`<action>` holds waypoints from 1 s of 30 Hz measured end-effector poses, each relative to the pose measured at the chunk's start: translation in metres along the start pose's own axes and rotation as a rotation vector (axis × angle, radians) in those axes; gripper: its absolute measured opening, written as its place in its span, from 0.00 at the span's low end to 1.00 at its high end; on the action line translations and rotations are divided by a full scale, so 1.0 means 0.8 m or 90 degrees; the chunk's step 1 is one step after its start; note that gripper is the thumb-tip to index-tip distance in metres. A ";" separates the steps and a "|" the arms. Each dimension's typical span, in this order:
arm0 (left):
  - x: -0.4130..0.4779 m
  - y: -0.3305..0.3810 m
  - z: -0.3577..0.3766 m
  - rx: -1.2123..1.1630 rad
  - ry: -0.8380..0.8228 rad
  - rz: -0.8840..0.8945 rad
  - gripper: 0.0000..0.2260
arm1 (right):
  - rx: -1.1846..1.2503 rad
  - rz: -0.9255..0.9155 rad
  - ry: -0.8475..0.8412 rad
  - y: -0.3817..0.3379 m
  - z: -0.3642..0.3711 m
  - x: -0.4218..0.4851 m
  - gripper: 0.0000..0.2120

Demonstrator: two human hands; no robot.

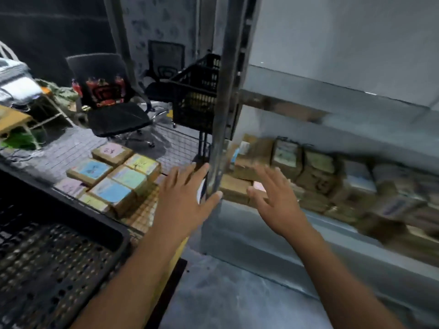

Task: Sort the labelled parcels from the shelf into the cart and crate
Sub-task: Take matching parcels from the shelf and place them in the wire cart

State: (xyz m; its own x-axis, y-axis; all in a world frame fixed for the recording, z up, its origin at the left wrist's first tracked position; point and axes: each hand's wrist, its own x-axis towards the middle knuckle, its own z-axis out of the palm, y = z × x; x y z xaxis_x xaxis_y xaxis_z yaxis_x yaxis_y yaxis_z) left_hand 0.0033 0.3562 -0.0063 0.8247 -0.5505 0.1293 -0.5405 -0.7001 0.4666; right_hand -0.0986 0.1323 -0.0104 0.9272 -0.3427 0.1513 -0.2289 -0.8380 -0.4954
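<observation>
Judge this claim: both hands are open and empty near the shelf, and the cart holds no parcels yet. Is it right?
Wrong on the cart: the head view shows several labelled parcels already lying in it. The rest stands: left hand and right hand are open and empty near the shelf.

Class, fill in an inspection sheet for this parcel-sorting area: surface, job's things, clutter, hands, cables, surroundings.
Surface: grey metal shelf, blurred by motion.
Job's things: brown parcels stacked on it; labelled parcels in the wire cart; black crate at lower left.
Clutter: nothing seen.
Hands: left hand and right hand open, fingers spread, holding nothing, either side of the post.
Cables: nothing seen.
Surroundings: two office chairs, black basket, folded cloth at far left.
</observation>
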 end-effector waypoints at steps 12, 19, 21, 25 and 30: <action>-0.031 0.372 0.163 -0.023 -0.144 0.190 0.37 | 0.011 0.265 0.173 0.241 -0.198 -0.249 0.37; -0.072 0.573 0.256 -0.052 -0.196 0.303 0.37 | 0.018 0.367 0.280 0.367 -0.304 -0.381 0.33; -0.086 0.622 0.278 -0.067 -0.204 0.339 0.37 | 0.018 0.389 0.299 0.391 -0.331 -0.418 0.33; -0.111 0.709 0.310 -0.104 -0.228 0.396 0.38 | 0.003 0.434 0.346 0.431 -0.379 -0.481 0.33; -0.123 0.794 0.347 -0.179 -0.246 0.451 0.36 | -0.019 0.482 0.408 0.479 -0.423 -0.527 0.35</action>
State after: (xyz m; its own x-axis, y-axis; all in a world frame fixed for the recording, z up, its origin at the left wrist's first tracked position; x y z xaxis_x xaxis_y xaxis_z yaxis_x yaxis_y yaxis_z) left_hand -0.4674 -0.1606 0.0347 0.1649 -0.9680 0.1891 -0.8042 -0.0210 0.5940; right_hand -0.6774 -0.1885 0.0255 0.2003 -0.9495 0.2417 -0.7098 -0.3107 -0.6322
